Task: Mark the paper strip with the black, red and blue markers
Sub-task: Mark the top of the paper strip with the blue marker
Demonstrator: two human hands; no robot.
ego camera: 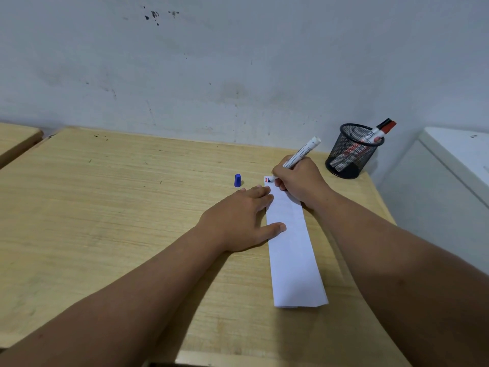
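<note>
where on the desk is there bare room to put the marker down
Bare wood lies left of the blue cap and left hand, to the desk edge. The right side is crowded: paper strip, right hand, mesh pen cup.

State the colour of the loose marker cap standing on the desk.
Blue: the cap stands left of the paper strip, seen in the head view.

Scuffed pale wall (238, 62); light wooden desk (105, 207); second desk (16, 139) left; white cabinet (455, 154) right.
</note>
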